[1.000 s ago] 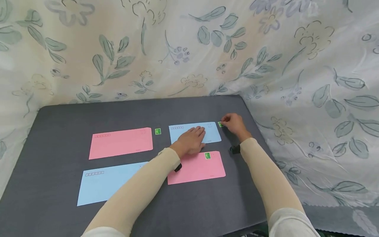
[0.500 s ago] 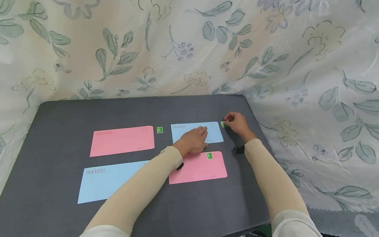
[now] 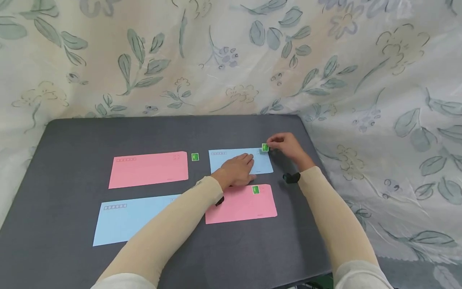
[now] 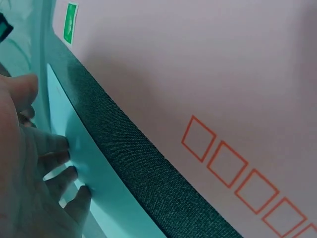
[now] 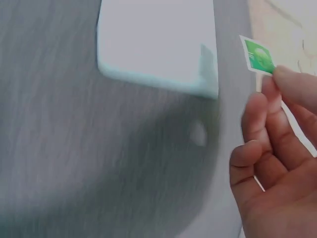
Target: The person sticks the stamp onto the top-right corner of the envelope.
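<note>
My right hand (image 3: 286, 145) pinches a small green stamp (image 5: 259, 55) by one edge, between thumb and forefinger. In the head view the stamp overlaps the upper right corner of the smaller blue envelope (image 3: 264, 162); the right wrist view shows it raised off the surface, with its shadow on the envelope. My left hand (image 3: 236, 168) lies flat on the same envelope, fingers stretched out and pressing it down. Just nearer to me lies a pink envelope (image 3: 238, 208), partly under my left forearm, with a green stamp (image 3: 256, 189) at its top right.
On the left of the dark grey table (image 3: 65, 168) are another pink envelope (image 3: 148, 172) and a larger blue envelope (image 3: 122, 224), partly behind my left arm. A loose green stamp (image 3: 195, 157) sits between the back envelopes. A flowered cloth (image 3: 216, 60) hangs behind the table.
My right hand has lifted the stamp from beside the blue envelope and carried it left, over the corner. My left hand stays on the envelope. The head view has shifted slightly.
</note>
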### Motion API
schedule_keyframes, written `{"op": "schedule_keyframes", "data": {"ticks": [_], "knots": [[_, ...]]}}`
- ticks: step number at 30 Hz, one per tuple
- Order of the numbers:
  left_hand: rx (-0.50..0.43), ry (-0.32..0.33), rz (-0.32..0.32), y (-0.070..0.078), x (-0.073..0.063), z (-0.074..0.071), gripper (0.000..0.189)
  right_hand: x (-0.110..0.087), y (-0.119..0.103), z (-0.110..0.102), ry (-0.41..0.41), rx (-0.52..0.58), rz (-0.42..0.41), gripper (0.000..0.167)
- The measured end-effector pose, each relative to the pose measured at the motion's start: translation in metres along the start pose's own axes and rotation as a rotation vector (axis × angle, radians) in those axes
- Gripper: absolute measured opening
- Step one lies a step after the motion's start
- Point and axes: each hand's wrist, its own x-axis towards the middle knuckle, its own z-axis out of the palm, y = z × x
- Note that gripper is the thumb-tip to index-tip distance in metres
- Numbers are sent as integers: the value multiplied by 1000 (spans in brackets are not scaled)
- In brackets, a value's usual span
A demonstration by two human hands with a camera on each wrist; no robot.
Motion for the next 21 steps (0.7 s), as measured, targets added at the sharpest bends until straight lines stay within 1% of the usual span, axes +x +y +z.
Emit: {"op": "schedule_keyframes", "data": {"ticks": [3,6,10,16,21], "knots": [[7,-5,1,-1,0,-1,73,7,-9,11,-61,1,-35,16],[8,-10,7,-1,1,-1,73,12,-10,21,-93,-1,-59,14],[-5,-12,16,-2,2,1,73,15,-8,27,-99,-18,-60,13],[-36,-3,5,-5,3,3,69,16,-7,33,-85,-31,-39,13],[-19,-1,8,-7,4,5,70,16,-10,38,-75,-60,-29,13]]}}
